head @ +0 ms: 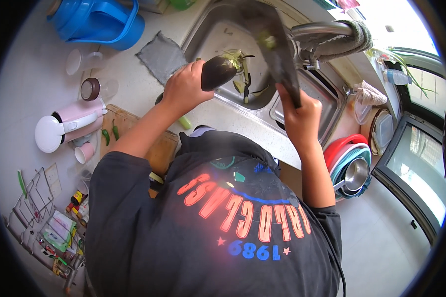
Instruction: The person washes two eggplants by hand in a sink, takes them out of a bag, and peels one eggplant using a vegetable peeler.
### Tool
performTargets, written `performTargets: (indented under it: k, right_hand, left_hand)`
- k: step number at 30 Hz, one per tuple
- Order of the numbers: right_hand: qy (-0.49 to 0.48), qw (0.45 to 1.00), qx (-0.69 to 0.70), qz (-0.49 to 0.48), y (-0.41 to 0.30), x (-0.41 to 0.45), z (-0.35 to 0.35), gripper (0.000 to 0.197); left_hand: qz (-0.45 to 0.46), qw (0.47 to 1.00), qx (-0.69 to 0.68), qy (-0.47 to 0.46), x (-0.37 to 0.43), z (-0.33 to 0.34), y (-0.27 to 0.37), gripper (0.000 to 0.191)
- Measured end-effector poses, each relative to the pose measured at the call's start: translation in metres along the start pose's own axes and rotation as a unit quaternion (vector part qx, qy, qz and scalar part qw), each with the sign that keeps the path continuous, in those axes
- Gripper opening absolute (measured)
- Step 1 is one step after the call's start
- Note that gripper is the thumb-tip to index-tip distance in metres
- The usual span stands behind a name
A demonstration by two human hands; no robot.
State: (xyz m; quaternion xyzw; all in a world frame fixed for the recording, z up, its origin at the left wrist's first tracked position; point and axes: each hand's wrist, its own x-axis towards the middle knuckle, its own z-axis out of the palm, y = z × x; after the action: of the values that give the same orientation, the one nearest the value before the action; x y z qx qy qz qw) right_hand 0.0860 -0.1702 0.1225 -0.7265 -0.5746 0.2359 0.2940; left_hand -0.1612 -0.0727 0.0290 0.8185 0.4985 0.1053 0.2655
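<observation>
My left hand [187, 87] grips a dark purple eggplant [217, 74] over the near left edge of the steel sink [212, 33]. Its far end is cut to pale, shaggy flesh. In my right hand [301, 115] is a cleaver [282, 61], raised over the right side of the basin. Motion blurs the broad dark blade, and a pale green bit shows on it. Strips of eggplant peel [247, 83] hang below the cut end and lie on the basin floor. My left wrist partly hides a dark rounded thing on the counter.
A faucet [323, 29] wrapped in cloth arches in from the right. A grey rag [161, 55] lies left of the sink. Green peppers [115, 130] rest on a wooden cutting board [148, 130]. A pink kettle [76, 120], a blue jug [100, 22] and stacked basins [347, 156] stand around.
</observation>
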Motion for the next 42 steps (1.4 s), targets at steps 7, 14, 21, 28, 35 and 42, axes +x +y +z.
performTargets:
  k: [7, 14, 21, 28, 35, 42]
  right_hand:
    - [-0.034, 0.992, -0.117, 0.006, 0.039, -0.012, 0.030, 0.020]
    - [0.058, 0.995, -0.038, -0.066, 0.008, -0.013, 0.005, 0.026]
    - [-0.020, 0.987, -0.155, -0.037, 0.030, -0.007, 0.022, 0.024]
    - [-0.064, 0.982, -0.176, -0.006, 0.037, -0.003, 0.028, 0.020]
    - [-0.039, 0.985, -0.166, -0.022, 0.027, -0.001, 0.022, 0.017]
    - [0.014, 0.990, -0.139, -0.008, 0.026, 0.001, 0.015, 0.017]
  left_hand:
    - [-0.011, 1.000, 0.000, 0.007, 0.003, -0.010, 0.028, 0.055]
    - [-0.017, 1.000, -0.010, -0.007, 0.001, 0.006, 0.008, 0.059]
    - [-0.073, 0.995, -0.028, -0.063, 0.003, 0.001, 0.027, 0.061]
    - [-0.048, 0.997, -0.047, -0.027, 0.000, -0.011, 0.031, 0.059]
    - [-0.048, 0.997, -0.052, -0.026, -0.001, -0.007, 0.030, 0.059]
    - [-0.055, 0.994, -0.049, -0.075, -0.002, -0.012, 0.033, 0.062]
